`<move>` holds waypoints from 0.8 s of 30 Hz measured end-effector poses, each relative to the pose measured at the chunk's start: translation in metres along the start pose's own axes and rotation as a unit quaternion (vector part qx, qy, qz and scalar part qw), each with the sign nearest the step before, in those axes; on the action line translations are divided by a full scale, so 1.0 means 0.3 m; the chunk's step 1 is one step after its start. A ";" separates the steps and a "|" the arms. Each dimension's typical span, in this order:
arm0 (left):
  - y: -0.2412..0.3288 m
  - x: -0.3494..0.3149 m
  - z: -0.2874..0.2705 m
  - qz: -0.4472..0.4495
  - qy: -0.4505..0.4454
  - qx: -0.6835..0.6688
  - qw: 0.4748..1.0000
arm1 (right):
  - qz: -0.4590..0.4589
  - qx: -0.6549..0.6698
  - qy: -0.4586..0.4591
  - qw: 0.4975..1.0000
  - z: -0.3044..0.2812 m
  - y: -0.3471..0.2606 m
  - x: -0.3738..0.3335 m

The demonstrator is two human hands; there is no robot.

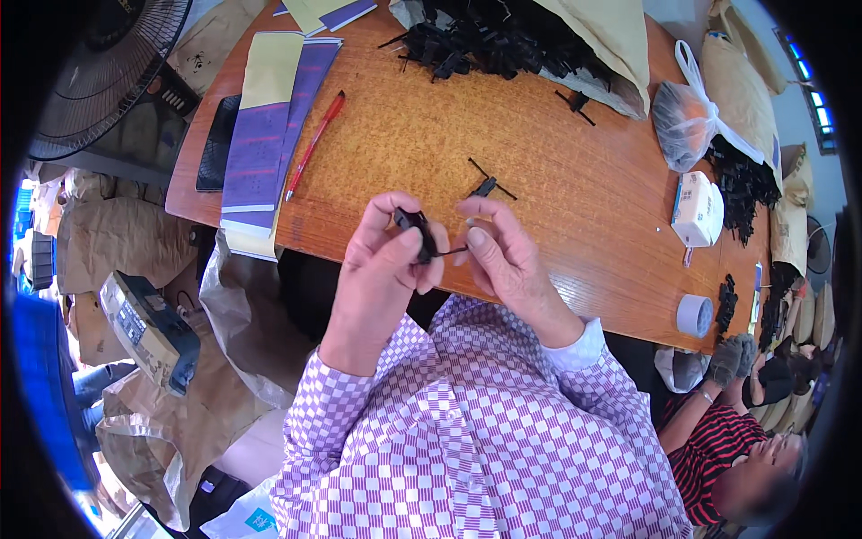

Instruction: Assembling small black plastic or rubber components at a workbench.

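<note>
1. The left hand (382, 256) is raised, thumb and fingers closed in a pinch.
2. The right hand (521, 274) curls toward it, fingers bent, thumb extended.
3. The left forearm (330, 395) and right forearm (588, 368) slant inward.

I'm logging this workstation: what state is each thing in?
Left hand: closed on a black part
Black part: held, thin rod pointing right
Right hand: fingertips at the rod; grip unclear
Paper sack: open, black pieces spilling out
Clear bag: tied shut
Red pen: lying on the table
Fan: running or off, unclear
</note>
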State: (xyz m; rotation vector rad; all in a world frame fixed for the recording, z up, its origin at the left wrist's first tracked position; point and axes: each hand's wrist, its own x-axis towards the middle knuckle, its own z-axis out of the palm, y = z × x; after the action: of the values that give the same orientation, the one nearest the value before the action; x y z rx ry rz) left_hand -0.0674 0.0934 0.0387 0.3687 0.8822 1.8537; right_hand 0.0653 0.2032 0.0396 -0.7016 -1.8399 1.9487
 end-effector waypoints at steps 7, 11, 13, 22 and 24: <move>-0.032 -0.016 -0.016 -0.139 0.053 -0.120 0.982 | -0.010 0.173 -0.072 0.982 -0.034 -0.001 -0.004; -0.043 0.002 -0.016 -0.103 0.067 -0.121 0.985 | -0.123 0.069 -0.082 0.987 -0.018 0.030 -0.011; -0.046 0.007 -0.021 -0.095 0.048 -0.083 0.991 | -0.077 0.013 -0.077 0.994 -0.033 0.019 -0.011; -0.066 0.023 -0.025 -0.114 -0.042 -0.017 0.992 | 0.053 0.169 -0.060 0.982 -0.048 0.027 0.067; -0.066 0.027 -0.031 -0.111 -0.059 -0.006 0.992 | 0.093 0.169 -0.135 0.972 -0.077 0.024 0.072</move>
State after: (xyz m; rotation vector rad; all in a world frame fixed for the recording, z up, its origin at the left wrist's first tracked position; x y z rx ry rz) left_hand -0.0634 0.1014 0.0172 0.3536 0.7972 1.6153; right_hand 0.0620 0.2338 0.0297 -0.5350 -1.5639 2.5082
